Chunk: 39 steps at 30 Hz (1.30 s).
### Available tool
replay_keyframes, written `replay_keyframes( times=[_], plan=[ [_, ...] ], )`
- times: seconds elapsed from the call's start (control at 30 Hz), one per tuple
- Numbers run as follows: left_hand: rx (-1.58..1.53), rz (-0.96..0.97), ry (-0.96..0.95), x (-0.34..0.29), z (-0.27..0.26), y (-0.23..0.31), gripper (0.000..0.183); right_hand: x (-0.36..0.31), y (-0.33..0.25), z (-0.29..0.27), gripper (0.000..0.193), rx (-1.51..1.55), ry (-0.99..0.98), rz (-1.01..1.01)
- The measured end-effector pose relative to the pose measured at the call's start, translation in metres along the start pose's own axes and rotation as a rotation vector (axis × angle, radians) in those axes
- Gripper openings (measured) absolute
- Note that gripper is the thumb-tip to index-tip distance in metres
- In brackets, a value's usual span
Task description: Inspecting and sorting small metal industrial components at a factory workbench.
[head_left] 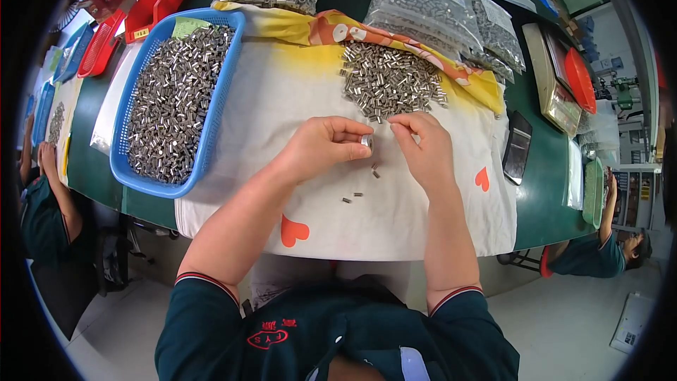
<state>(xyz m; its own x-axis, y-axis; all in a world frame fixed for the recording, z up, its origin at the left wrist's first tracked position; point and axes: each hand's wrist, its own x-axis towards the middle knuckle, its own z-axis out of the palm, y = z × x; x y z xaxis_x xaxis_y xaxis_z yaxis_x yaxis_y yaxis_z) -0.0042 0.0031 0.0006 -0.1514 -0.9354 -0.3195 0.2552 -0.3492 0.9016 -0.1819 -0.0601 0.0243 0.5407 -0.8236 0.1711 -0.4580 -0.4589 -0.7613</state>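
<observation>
My left hand is closed, with a small round metal piece between thumb and fingers. Just right of it, my right hand has its thumb and fingertips pinched together. Whatever is in that pinch is hidden or too small to name. Beyond both hands lies a heap of small silvery metal cylinders on a white cloth. A few loose cylinders rest below the hands, nearer to me.
A blue plastic basket full of similar cylinders stands at the left. Clear bags of metal parts lie along the back. A black phone sits at the right on the green table. People work on both sides.
</observation>
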Motion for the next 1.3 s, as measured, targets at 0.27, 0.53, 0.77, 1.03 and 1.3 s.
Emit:
replay_keyframes(
  times=[0.27,0.53,0.77,1.03,1.3],
  plan=[
    [0.303,0.185,-0.146,-0.003,0.007,-0.003,0.029,0.027,0.011,0.022,0.007,-0.552,-0.045,-0.290],
    [0.831,0.395,-0.356,-0.007,0.019,0.004,0.030,0.028,0.013,0.015,0.006,-0.446,-0.188,-0.341],
    [0.436,0.177,-0.233,-0.005,0.001,0.000,0.026,0.016,0.005,0.014,0.008,-0.345,-0.044,-0.105],
    [-0.099,0.103,-0.034,0.007,-0.004,-0.002,0.031,-0.004,0.001,0.009,0.006,0.491,-0.059,0.138],
    [0.078,0.113,0.005,0.007,-0.002,-0.006,0.033,-0.007,-0.010,0.013,0.008,-0.060,0.028,-0.154]
  ],
)
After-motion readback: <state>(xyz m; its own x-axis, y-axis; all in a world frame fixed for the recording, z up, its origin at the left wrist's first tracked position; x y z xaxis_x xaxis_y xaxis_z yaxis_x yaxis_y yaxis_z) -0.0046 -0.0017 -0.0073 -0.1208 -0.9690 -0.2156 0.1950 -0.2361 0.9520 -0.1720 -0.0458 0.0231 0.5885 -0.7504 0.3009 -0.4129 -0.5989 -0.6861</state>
